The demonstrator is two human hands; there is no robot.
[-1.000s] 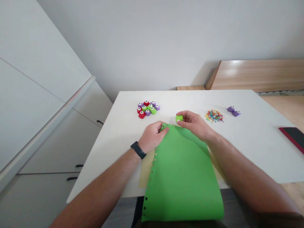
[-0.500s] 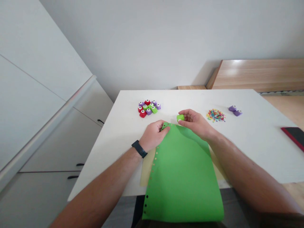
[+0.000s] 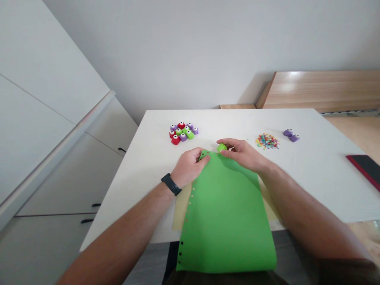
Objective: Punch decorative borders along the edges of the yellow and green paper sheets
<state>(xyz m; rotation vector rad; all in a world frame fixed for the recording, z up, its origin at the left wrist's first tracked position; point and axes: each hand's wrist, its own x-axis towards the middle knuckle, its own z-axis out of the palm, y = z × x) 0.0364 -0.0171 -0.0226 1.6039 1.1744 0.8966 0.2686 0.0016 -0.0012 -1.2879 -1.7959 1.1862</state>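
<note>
Green paper (image 3: 225, 221) with small holes

Behind it, left to right: a heap of punches (image 3: 183, 132), paper bits (image 3: 267, 141), two purple punches (image 3: 291, 135). The left hand (image 3: 188, 167) closes on its top corner; the right hand (image 3: 243, 154) grips a green punch (image 3: 221, 148) just above it.

Pale grey wall (image 3: 190, 51) fills the back of the room, bare and evenly lit. Tall white cabinets (image 3: 50, 158) run along the left, with black bar handles (image 3: 121, 149) on the lower doors. White tabletop (image 3: 326, 198) stands out from the cabinets, its far edge near the wall. Behind it, to the right, a long light-wood panel (image 3: 320, 90) sits low against the wall. Light wood floor (image 3: 356, 132) shows at right. Light soft, shadows faint.
</note>
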